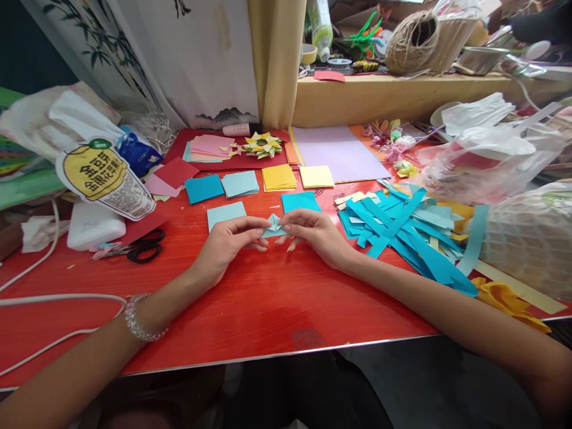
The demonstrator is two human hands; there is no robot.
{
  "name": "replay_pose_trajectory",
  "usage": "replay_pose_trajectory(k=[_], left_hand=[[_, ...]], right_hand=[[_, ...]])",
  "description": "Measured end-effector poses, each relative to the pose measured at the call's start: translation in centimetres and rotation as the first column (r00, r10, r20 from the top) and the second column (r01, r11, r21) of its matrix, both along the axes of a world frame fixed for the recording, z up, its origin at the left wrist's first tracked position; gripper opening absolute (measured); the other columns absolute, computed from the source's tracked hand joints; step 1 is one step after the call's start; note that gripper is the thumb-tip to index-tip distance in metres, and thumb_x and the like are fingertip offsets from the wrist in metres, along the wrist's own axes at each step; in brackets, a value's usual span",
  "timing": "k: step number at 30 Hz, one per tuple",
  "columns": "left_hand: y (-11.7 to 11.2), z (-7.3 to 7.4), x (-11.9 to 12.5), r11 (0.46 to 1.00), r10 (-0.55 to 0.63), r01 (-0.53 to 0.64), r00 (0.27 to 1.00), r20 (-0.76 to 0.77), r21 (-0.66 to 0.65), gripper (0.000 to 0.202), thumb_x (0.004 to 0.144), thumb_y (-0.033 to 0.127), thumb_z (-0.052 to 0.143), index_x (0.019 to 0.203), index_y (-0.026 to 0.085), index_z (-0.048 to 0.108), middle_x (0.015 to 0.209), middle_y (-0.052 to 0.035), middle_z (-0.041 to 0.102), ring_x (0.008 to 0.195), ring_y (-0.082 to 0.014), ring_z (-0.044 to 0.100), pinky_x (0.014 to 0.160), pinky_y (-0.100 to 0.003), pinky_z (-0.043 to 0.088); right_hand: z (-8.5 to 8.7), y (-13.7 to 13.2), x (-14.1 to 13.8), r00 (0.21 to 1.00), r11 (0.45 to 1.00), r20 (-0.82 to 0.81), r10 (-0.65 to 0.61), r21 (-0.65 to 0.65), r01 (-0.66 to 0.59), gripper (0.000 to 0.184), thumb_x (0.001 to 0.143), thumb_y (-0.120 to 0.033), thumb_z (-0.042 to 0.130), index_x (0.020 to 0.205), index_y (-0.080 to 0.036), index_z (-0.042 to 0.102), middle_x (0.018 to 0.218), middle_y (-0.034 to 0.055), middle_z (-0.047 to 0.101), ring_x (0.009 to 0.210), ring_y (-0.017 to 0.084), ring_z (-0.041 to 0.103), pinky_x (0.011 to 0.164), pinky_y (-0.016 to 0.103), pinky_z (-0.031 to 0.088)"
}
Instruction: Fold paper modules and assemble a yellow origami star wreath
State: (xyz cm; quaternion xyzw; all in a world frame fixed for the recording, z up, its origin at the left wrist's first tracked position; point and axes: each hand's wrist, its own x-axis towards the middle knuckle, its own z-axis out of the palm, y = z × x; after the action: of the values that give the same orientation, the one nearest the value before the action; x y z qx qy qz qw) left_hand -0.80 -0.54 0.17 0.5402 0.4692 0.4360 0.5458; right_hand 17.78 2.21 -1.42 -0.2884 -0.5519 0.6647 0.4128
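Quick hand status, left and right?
Left hand: closed, pinching the left side of the light-blue folded paper.
Right hand: closed, pinching the same paper's right side.

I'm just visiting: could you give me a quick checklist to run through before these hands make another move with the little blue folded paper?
1. Left hand has a grip on the folded paper: ok, fingers at its left side.
2. Right hand has a grip too: ok, fingers at its right side.
3. Scissors away from the hands: ok, they lie apart, beyond the left hand's outer side.
4. Table free of offcuts: not ok, blue strips are heaped on the right.
5. Creases sharp and even: cannot tell, too small and partly covered by fingers.
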Motion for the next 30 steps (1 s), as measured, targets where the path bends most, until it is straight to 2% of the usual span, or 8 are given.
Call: replay_pose_trajectory(k=[5,9,15,19,24,30], left_hand=[[0.00,-0.06,-0.11,1.000,0.000,0.000,1.000,-0.022,0.017,0.016,0.075,0.024,0.062,0.087,0.016,0.068,0.082,-0.0024,0.066,0.066,-0.0112,0.060,0.061,-0.022,0.052],[-0.18,0.09,-0.15,0.998,-0.005,0.015,0.991,-0.135,0.069,0.016,0.078,0.025,0.057,0.087,0.016,0.067,0.076,-0.0016,0.064,0.066,-0.0122,0.060,0.062,-0.023,0.052],[-0.42,0.38,-0.01,0.987,-0.027,0.068,0.965,-0.262,0.147,0.020,0.082,0.032,0.053,0.090,0.016,0.064,0.087,-0.0021,0.061,0.067,-0.0125,0.061,0.066,-0.026,0.051],[-0.47,0.13,0.00,0.974,-0.009,0.087,0.937,-0.350,0.209,0.020,0.081,0.036,0.055,0.084,0.017,0.062,0.084,-0.0011,0.060,0.064,-0.0112,0.058,0.065,-0.025,0.048],[-0.47,-0.29,-0.08,0.963,-0.002,0.101,0.928,-0.373,0.248,0.017,0.080,0.034,0.056,0.083,0.018,0.059,0.084,-0.0018,0.059,0.070,-0.0127,0.056,0.062,-0.024,0.047],[-0.58,-0.08,0.11,0.980,-0.059,0.118,0.941,-0.333,0.160,0.016,0.079,0.033,0.055,0.082,0.017,0.055,0.079,-0.0001,0.056,0.065,-0.0112,0.056,0.064,-0.025,0.049]], right_hand=[[-0.33,0.20,0.09,0.999,0.999,-0.024,0.030,0.011,-0.030,0.008,0.078,-0.017,0.058,0.083,-0.016,0.064,0.081,-0.0001,0.064,0.067,0.009,0.065,0.061,0.021,0.054],[-0.50,0.22,0.10,1.000,0.998,-0.002,0.025,-0.059,-0.026,0.010,0.078,-0.020,0.059,0.085,-0.016,0.065,0.081,-0.0003,0.066,0.069,0.010,0.067,0.073,0.023,0.053],[-0.22,0.07,-0.07,1.000,0.990,0.013,0.001,-0.142,0.001,0.011,0.075,-0.023,0.061,0.082,-0.016,0.065,0.082,0.0010,0.068,0.071,0.012,0.067,0.079,0.029,0.052],[0.25,-0.14,-0.24,0.999,0.993,0.031,0.020,-0.115,-0.016,0.016,0.075,-0.028,0.062,0.081,-0.014,0.065,0.078,0.0028,0.067,0.068,0.012,0.065,0.075,0.030,0.053],[0.35,-0.28,-0.35,0.998,0.998,0.051,0.044,-0.051,-0.041,0.018,0.072,-0.028,0.066,0.079,-0.015,0.057,0.069,-0.0010,0.062,0.062,0.010,0.063,0.062,0.024,0.052],[-0.13,-0.08,-0.34,0.996,0.998,0.067,0.056,-0.020,-0.055,0.021,0.072,-0.026,0.066,0.079,-0.017,0.048,0.070,-0.0028,0.059,0.058,0.008,0.061,0.057,0.022,0.048]])
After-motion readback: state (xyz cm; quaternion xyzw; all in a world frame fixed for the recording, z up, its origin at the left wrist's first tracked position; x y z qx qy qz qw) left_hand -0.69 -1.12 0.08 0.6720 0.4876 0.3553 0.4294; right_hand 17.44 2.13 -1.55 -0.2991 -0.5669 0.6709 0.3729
